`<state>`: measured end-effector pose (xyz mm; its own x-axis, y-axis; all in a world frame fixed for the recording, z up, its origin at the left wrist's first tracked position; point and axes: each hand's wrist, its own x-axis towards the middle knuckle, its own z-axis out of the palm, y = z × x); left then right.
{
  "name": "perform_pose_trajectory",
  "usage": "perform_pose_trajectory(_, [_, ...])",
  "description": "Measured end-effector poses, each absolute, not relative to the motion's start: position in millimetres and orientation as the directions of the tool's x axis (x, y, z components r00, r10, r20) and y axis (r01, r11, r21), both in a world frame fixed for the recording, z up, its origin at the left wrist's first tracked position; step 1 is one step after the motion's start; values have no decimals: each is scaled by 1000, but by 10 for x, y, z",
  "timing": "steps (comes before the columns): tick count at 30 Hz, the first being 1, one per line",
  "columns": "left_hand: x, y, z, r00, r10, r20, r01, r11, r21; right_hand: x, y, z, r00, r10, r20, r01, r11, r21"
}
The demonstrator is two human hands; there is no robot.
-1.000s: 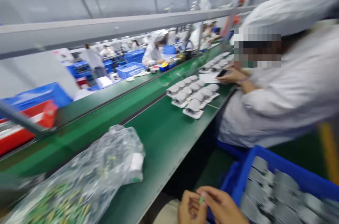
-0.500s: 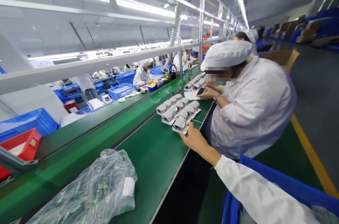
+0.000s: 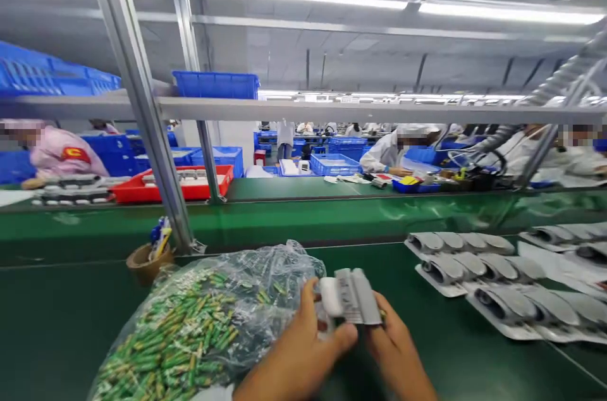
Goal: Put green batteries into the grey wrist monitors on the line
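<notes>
A white wrist blood pressure monitor (image 3: pixel 331 297) with a grey cuff (image 3: pixel 365 297) is held up in front of me, slightly blurred. My left hand (image 3: pixel 303 341) grips its white side, thumb at the lower edge. Closed on the grey cuff side is my right hand (image 3: pixel 396 341), its fingers partly hidden behind the cuff. Just left of my hands lies a clear plastic bag (image 3: pixel 284 262) full of green batteries (image 3: pixel 175 338). More monitors with rolled grey cuffs (image 3: pixel 507 303) stand in rows on the green bench to the right.
A roll of brown tape (image 3: pixel 149 264) holding pens stands by a metal post (image 3: pixel 152 116). Beyond the green ledge (image 3: pixel 294 217) are a red tray (image 3: pixel 156 189) and blue crates (image 3: pixel 334 164). Other people work across the line.
The view has swung left from the neighbouring worker to the bench ahead. My right hand, earlier stretched to the rows of monitors, is now in front of me with one, and my left hand has appeared.
</notes>
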<state>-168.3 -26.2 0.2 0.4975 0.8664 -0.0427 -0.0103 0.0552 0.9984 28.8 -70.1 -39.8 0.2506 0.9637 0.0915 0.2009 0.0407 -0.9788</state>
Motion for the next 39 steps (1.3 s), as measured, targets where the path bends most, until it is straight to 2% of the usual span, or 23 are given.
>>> perform_pose_trajectory(3, [-1737,488,320,401,916,-19,-91,61,994,-241,-62,83,116,961,252,253,216,-943])
perform_pose_trajectory(6, [-1879,1129,381,294,956,4,-112,31,993,-342,553,231,22,970,241,4,241,-971])
perform_pose_trajectory(8, [-2004,1469,237,266,964,22,-121,11,993,-292,909,94,40,981,191,-205,195,-959])
perform_pose_trajectory(10, [-2099,1720,-3,269,963,11,-118,21,993,-210,1157,-122,72,990,120,-300,136,-944])
perform_pose_trajectory(13, [-2152,1856,-337,338,939,-63,-62,89,994,-68,1233,-362,161,982,95,-180,124,-976])
perform_pose_trajectory(16, [-2139,1783,-409,420,906,-43,-46,68,997,47,1109,-367,289,930,226,77,213,-974])
perform_pose_trajectory(17, [-2134,1770,-382,438,898,-27,-32,46,998,66,1081,-337,300,925,232,123,203,-971])
perform_pose_trajectory(21, [-2156,1846,-277,551,834,-13,-3,18,1000,18,1046,-275,186,979,85,150,57,-987])
perform_pose_trajectory(24, [-2190,1881,-292,621,783,-19,-12,34,999,-82,989,-312,162,984,80,177,51,-983])
perform_pose_trajectory(28, [-2196,1864,-330,653,758,16,-76,45,996,-156,918,-350,234,961,150,194,105,-975])
perform_pose_trajectory(31, [-2186,1850,-323,649,760,50,-110,28,994,-159,884,-321,228,946,229,301,156,-941])
perform_pose_trajectory(35, [-2179,1826,-285,648,761,45,-76,6,997,-158,869,-293,149,907,394,525,265,-809])
perform_pose_trajectory(39, [-2178,1748,-252,624,781,23,-21,-12,1000,-186,844,-306,83,854,514,630,355,-691])
